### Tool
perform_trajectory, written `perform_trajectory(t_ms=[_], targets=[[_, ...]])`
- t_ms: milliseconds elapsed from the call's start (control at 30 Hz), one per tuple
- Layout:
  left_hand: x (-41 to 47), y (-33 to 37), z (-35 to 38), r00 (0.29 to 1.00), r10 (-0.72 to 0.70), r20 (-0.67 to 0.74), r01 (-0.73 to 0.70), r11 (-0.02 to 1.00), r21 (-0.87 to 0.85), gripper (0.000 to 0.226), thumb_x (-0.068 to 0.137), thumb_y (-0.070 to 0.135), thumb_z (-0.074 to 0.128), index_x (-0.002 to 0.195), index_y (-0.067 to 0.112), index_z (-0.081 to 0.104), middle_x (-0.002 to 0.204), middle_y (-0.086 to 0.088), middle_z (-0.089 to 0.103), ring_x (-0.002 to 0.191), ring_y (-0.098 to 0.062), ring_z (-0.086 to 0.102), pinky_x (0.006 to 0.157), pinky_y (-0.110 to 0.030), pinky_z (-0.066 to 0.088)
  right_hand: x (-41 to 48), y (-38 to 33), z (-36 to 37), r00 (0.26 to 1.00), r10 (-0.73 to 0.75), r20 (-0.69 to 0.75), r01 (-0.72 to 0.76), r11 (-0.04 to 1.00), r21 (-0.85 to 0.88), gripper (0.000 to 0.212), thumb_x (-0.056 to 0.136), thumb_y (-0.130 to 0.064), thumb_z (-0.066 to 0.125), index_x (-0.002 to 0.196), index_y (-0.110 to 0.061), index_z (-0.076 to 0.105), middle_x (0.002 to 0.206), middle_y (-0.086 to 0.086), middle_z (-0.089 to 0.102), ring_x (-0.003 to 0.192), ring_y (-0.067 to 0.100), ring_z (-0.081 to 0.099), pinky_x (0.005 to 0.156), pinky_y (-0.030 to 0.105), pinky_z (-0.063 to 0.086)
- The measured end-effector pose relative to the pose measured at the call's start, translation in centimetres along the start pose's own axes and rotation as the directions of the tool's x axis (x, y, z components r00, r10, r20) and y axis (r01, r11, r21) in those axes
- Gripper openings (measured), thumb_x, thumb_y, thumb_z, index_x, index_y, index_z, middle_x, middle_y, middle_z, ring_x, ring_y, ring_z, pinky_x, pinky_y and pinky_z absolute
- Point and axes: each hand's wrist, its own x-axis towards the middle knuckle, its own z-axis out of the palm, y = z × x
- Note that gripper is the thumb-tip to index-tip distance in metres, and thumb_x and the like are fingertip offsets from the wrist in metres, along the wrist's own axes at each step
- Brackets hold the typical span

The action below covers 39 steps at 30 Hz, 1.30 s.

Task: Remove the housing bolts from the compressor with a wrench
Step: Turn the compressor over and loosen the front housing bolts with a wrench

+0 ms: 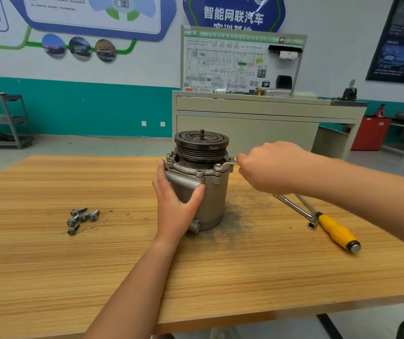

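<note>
Wood-grain boards make up the light brown surface [220,277]. Behind it stands a cream cabinet [245,106] with a wiring chart on top, against a white and teal wall [86,106].

On the middle of the surface, the round grey metal compressor [210,192] stands upright with its black grooved pulley [201,143] on top. The left hand [175,206] is wrapped round the side of the compressor. Its thumb lies on the front and its fingers reach round the far left side, so it holds the body.

The right hand [271,167] is curled round the handle of a thin silver wrench [227,164], and most of the handle is hidden inside the fist. The wrench head sticks out to the left of that hand. It sits on a small silver bolt [218,165] on the rim of the housing, just under the pulley.

A few loose grey bolts [82,217] lie in a little heap well to the left of the left hand (most of them touching). Below the right hand, partly under the forearm, lie a long silver socket bar [296,209] and a screwdriver with a yellow and black handle [337,232], side by side. Dark grey dust [235,216] is smeared on the wood beside the bottom of the compressor.
</note>
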Motion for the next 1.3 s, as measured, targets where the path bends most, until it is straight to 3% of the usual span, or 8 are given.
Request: perform_trajectory(t_ms=[333,467,733,800,967,1067,1167,1300], targets=[[-0.2,0.1,0.3,1.0,-0.021,-0.018,0.021,1.0,0.006,0.089,0.082,0.03,0.069,0.148,0.027,0.009,0.142,0.011,0.018,0.128,0.009,0.015,0.106,-0.02,0.018,0.2,0.7,1.8,0.999,-0.018,-0.048,0.018,1.0,0.011,0.024,0.097,-0.025,0.029,0.108,-0.012,0.045,0.057,-0.003,0.03,0.047,0.011,0.028,0.041,0.026,0.022],[0.0,0.0,0.4,1.0,-0.017,-0.021,0.017,1.0,0.008,0.089,0.082,0.031,0.069,0.147,0.028,0.009,0.14,0.014,0.017,0.125,0.013,0.015,0.098,-0.003,0.016,1.8,2.2,2.8,1.0,0.011,-0.018,-0.012,0.998,-0.061,0.02,0.097,-0.015,0.033,0.113,-0.013,0.044,0.059,-0.002,0.036,0.048,0.012,0.033,0.042,0.025,0.024],[0.1,-0.5,0.2,1.0,0.004,-0.02,-0.004,1.0,-0.002,0.09,0.079,0.035,0.071,0.142,0.038,0.006,0.141,0.016,0.016,0.126,0.013,0.015,0.092,0.004,0.016,6.0,0.2,6.3,0.957,0.174,-0.233,-0.136,0.976,0.169,0.025,0.09,0.002,0.04,0.112,-0.007,0.046,0.103,0.009,0.062,0.093,0.026,0.059,0.065,0.029,0.033],[0.2,-0.5,0.1,1.0,0.005,-0.018,-0.005,1.0,-0.002,0.09,0.079,0.036,0.071,0.141,0.039,0.006,0.14,0.017,0.016,0.127,0.012,0.015,0.093,0.003,0.016,5.7,0.3,6.6,0.928,0.273,-0.254,-0.175,0.92,0.35,0.024,0.092,-0.001,0.039,0.114,-0.007,0.047,0.101,0.01,0.063,0.092,0.028,0.06,0.068,0.031,0.039],[0.2,-0.7,0.2,1.0,-0.003,-0.003,0.003,1.0,-0.005,0.089,0.081,0.036,0.07,0.144,0.037,0.006,0.143,0.016,0.017,0.127,0.011,0.014,0.1,-0.009,0.017,1.9,0.1,5.5,0.787,0.573,-0.228,-0.127,0.512,0.849,0.036,0.099,-0.019,0.034,0.132,-0.007,0.038,0.081,0.013,0.062,0.074,0.03,0.06,0.064,0.045,0.05],[0.2,-0.6,0.3,1.0,-0.01,-0.001,0.01,1.0,-0.017,0.091,0.08,0.037,0.069,0.146,0.032,0.008,0.139,0.018,0.016,0.127,0.013,0.014,0.103,-0.012,0.016,-1.2,-1.0,4.6,0.882,0.409,-0.233,-0.118,0.672,0.731,0.035,0.097,-0.016,0.035,0.131,-0.015,0.04,0.063,0.003,0.05,0.054,0.023,0.049,0.046,0.033,0.038],[0.1,-0.5,0.2,1.0,-0.014,-0.009,0.014,1.0,-0.016,0.094,0.074,0.044,0.066,0.147,0.029,0.008,0.139,0.017,0.016,0.122,0.024,0.012,0.095,0.005,0.013,-2.4,-1.7,4.0,0.929,0.335,-0.159,-0.212,0.831,0.514,0.033,0.094,-0.013,0.035,0.125,-0.019,0.04,0.061,-0.003,0.042,0.053,0.018,0.041,0.042,0.028,0.025],[0.2,-0.6,0.3,1.0,-0.016,-0.015,0.016,1.0,-0.021,0.096,0.071,0.047,0.064,0.147,0.028,0.008,0.136,0.023,0.016,0.116,0.034,0.007,0.093,0.007,0.012,-2.4,-2.6,2.5,0.944,0.318,-0.085,-0.262,0.881,0.393,0.036,0.09,-0.007,0.038,0.125,-0.017,0.04,0.061,-0.004,0.032,0.054,0.016,0.034,0.043,0.028,0.02]])
